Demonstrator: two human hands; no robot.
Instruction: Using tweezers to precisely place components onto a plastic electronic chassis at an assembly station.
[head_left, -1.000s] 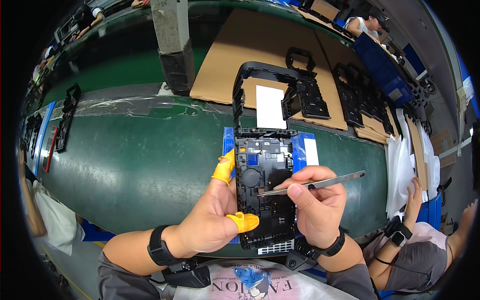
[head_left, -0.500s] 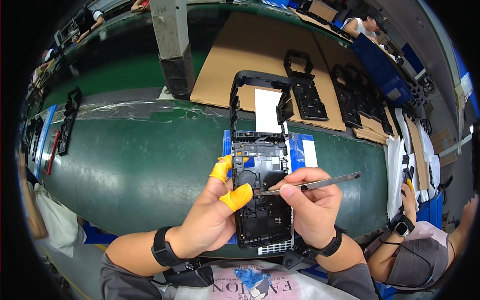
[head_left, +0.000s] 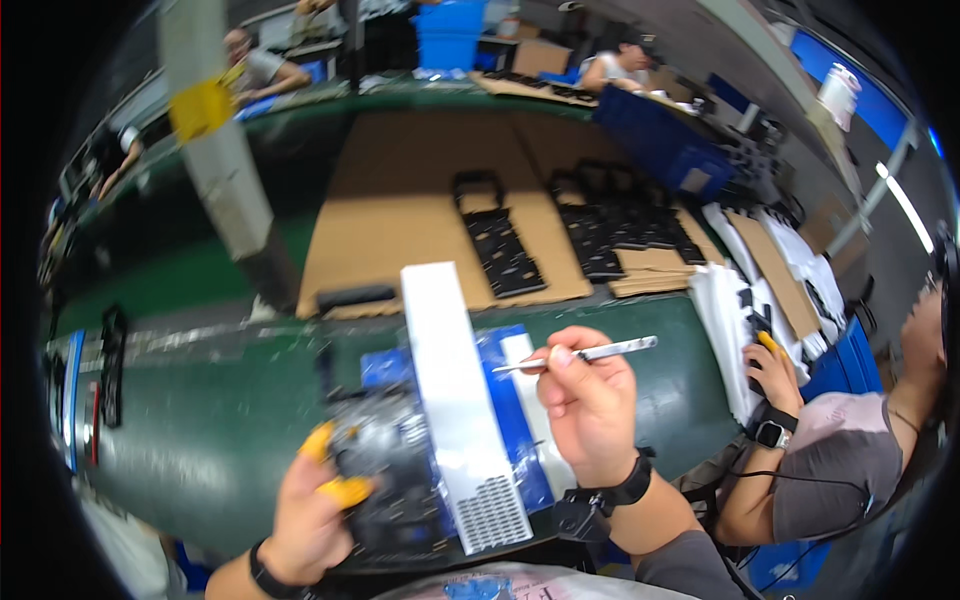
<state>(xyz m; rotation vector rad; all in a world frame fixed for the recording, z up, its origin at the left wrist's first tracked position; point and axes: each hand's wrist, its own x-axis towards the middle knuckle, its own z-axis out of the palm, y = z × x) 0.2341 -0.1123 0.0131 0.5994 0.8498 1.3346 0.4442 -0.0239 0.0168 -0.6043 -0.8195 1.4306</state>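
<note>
My left hand (head_left: pixel 312 515), with yellow finger cots on two fingers, grips the edge of a black plastic frame (head_left: pixel 385 470) at the lower left. Motion smears this frame, so its details are unclear. Metal tweezers (head_left: pixel 628 347) are pinched in my right hand (head_left: pixel 597 415), their tip pointing left over a white sheet (head_left: pixel 445 350). Rows of small dark pieces cover the sheet's near end. Under the sheet lies a blue plastic packet (head_left: pixel 515 430). Nothing can be made out between the tweezer tips.
Several similar black frames (head_left: pixel 495 250) lie on brown cardboard (head_left: pixel 370 200) beyond. A blue bin (head_left: pixel 660 145) and white wrapping sheets (head_left: pixel 722 330) are to the right. A co-worker (head_left: pixel 835 450) sits close on my right. A post (head_left: pixel 225 180) rises at the far left.
My left hand has carried the black frame left and down, uncovering the white sheet. The tweezers have come away from the frame to above the sheet. The whole view has turned.
</note>
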